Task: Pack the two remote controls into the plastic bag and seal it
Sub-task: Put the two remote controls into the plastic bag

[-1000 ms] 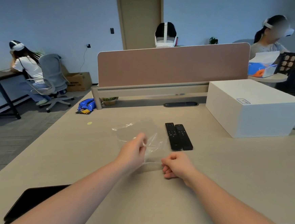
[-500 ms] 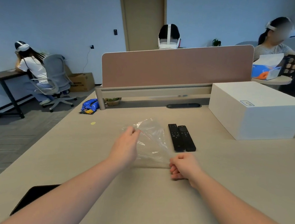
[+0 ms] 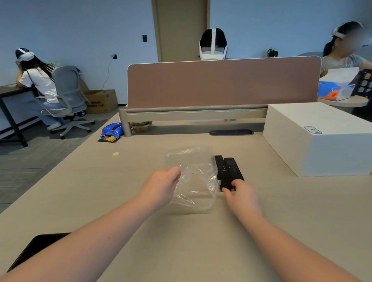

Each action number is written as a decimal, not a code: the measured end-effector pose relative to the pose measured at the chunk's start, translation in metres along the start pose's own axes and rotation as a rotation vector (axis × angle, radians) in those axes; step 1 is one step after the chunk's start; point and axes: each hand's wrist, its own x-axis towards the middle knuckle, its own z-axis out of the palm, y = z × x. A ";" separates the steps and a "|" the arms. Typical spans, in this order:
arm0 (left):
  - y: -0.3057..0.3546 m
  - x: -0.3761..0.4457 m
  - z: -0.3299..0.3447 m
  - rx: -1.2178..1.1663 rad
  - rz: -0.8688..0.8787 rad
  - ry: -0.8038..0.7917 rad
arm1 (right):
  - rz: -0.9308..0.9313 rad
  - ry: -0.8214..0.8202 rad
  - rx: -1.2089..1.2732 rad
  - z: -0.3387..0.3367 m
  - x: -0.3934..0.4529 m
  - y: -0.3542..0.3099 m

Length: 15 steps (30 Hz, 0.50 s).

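A clear plastic bag [image 3: 194, 179] with a thin red seal line is held up off the beige desk [image 3: 131, 203], pinched at its left edge by my left hand [image 3: 162, 184]. Two black remote controls lie side by side just right of the bag: the left remote [image 3: 219, 165] and the right remote [image 3: 231, 170]. My right hand [image 3: 242, 195] has its fingertips on the near end of the right remote, which looks slightly raised and overlaps the left one.
A large white box [image 3: 323, 138] stands at the right rear of the desk. A pink divider panel [image 3: 223, 83] closes off the back. A dark tablet-like slab [image 3: 36, 247] lies at the near left edge. People sit at other desks beyond.
My right hand let go of the bag's near corner and moved forward onto the right remote. My left hand lifted the bag so it hangs more open.
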 end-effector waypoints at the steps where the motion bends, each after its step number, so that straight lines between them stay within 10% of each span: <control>1: 0.001 0.000 0.001 0.006 -0.005 -0.016 | -0.004 -0.010 -0.040 0.001 0.003 -0.002; 15: -0.005 -0.001 0.004 0.077 -0.032 -0.133 | -0.033 0.017 -0.332 0.014 0.018 -0.025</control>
